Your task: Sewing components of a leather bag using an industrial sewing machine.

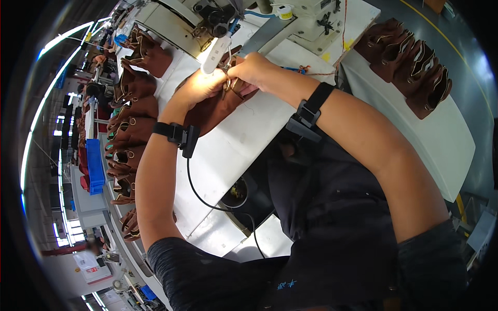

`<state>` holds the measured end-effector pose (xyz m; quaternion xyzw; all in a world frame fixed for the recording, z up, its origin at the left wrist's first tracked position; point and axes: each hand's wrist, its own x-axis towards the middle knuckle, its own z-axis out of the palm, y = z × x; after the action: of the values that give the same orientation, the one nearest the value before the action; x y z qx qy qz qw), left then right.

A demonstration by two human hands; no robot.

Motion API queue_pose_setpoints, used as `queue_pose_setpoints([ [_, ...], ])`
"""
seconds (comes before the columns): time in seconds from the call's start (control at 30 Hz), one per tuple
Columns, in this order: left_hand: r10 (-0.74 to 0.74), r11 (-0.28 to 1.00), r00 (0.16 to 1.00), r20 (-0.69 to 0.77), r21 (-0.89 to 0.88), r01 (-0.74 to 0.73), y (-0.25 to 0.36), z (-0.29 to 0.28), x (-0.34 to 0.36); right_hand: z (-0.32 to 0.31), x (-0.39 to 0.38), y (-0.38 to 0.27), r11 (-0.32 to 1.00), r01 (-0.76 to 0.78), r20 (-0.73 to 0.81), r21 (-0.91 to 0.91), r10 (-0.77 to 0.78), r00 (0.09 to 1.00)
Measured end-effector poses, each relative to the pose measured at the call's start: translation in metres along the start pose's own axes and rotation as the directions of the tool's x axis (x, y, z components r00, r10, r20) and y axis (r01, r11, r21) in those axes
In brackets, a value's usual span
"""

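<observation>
A brown leather bag [215, 111] lies tilted on the white worktable under the head of a sewing machine [168, 26]. My left hand [204, 85] is closed on the bag's upper edge, strongly lit by the machine's lamp. Close beside it, my right hand [250, 71] grips the same edge, where a strip of zip teeth or trim shows between the hands. A white elongated machine part [216, 55] hangs right above the fingers and hides some of them. The needle cannot be made out.
Several brown bags [136, 108] stand in a row along the table's left side. More brown bags [407, 65] sit on a white side table [415, 140] at right. A blue bin [95, 166] is farther left. A black cable [199, 197] hangs from my left wrist strap.
</observation>
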<state>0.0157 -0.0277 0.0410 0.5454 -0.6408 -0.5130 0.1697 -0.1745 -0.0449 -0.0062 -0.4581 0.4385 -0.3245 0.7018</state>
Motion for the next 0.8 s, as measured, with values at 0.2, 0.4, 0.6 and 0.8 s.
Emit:
queue_pose_setpoints([
  [0.2,0.040,0.999,0.999,-0.019,0.017,-0.039,-0.012,-0.002,0.005,0.003,0.001,-0.012,0.980,0.024,-0.041,-0.198,-0.033,0.999],
  [0.4,0.076,0.997,0.993,-0.085,0.040,-0.073,-0.013,0.000,0.003,0.009,0.006,-0.015,0.945,0.003,-0.114,-0.326,-0.043,0.993],
  [0.6,0.106,0.981,0.984,-0.141,0.174,-0.081,-0.006,0.000,0.000,0.013,0.003,-0.009,0.938,0.014,-0.183,-0.346,-0.083,0.980],
  [0.8,0.091,0.962,0.985,-0.147,0.268,-0.049,-0.003,0.000,-0.001,0.004,0.002,0.006,0.956,0.086,-0.113,-0.281,-0.122,0.986],
])
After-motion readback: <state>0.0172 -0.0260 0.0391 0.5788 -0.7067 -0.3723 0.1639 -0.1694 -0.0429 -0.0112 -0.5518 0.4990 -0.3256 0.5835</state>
